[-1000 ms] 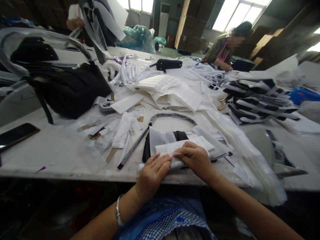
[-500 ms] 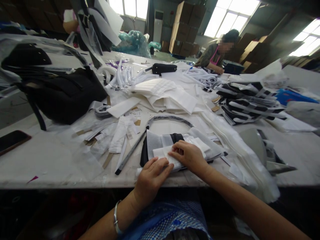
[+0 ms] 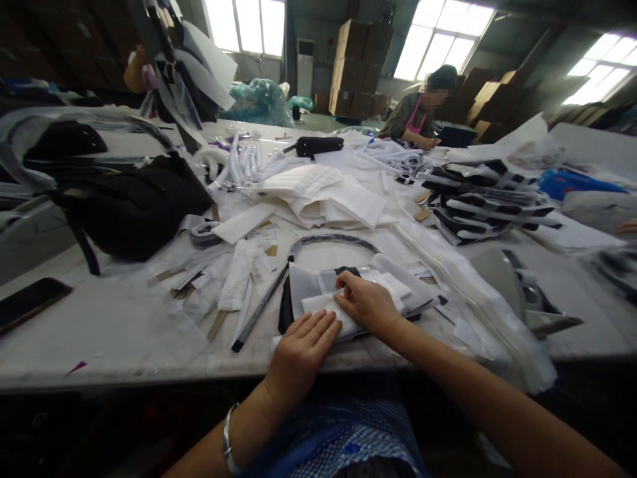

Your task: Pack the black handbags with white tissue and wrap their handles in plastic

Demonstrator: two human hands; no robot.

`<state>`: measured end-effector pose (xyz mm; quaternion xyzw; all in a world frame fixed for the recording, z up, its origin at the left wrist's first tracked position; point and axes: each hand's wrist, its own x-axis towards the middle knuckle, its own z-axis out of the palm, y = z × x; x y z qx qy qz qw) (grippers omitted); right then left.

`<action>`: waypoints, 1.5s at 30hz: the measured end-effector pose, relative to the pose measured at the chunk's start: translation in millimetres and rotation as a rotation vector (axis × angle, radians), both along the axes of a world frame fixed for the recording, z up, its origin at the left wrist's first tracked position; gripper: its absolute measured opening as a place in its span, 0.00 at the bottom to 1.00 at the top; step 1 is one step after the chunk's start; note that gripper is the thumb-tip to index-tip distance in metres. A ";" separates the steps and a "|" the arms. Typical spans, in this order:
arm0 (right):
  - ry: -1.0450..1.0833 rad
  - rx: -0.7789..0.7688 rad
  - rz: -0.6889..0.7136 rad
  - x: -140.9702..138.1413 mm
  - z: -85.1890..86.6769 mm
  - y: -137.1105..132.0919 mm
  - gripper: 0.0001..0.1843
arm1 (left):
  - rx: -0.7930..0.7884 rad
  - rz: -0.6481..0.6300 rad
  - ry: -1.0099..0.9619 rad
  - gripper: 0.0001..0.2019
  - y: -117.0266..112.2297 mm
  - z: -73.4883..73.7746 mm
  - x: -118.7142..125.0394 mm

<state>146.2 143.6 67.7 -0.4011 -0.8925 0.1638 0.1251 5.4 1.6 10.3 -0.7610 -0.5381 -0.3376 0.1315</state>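
Note:
In front of me at the table edge lies a small black bag (image 3: 285, 312), partly covered with white foam sheet (image 3: 321, 303) and clear film. Its looped handle (image 3: 331, 240) is wrapped in grey plastic and arches away from me. My left hand (image 3: 303, 342) rests flat on the near part of the white sheet, fingers stretched out. Over the bag's middle, my right hand (image 3: 371, 305) has its thumb and forefinger curled together close to a black strap. What lies between those fingertips is hidden. A long plastic-wrapped strap (image 3: 259, 307) extends along the bag's left side.
White foam sheets (image 3: 318, 189) are piled beyond the bag. On the left stand a large black handbag (image 3: 144, 206) and a phone (image 3: 32, 302). Wrapped black straps (image 3: 488, 199) and a tape dispenser (image 3: 517, 292) sit at right. Another person (image 3: 423, 109) works across the table.
My left fingers have straightened and flattened on the white sheet. The right hand has shifted slightly, its fingers still curled. The whole view has turned a little.

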 end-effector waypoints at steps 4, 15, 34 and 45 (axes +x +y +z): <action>0.051 0.015 0.012 1.1 2.3 6.6 0.06 | -0.048 -0.010 0.039 0.18 0.3 5.4 0.0; 0.251 0.322 -0.751 244.5 55.1 79.4 0.15 | 0.051 -0.047 0.166 0.20 3.2 -11.4 -11.6; 0.792 -0.324 -1.097 353.1 33.6 118.5 0.11 | 0.071 -0.030 0.194 0.22 3.8 -9.7 -12.3; 0.968 -0.333 -0.976 373.6 61.6 39.5 0.14 | 0.019 -0.051 0.147 0.24 3.2 -14.2 -15.8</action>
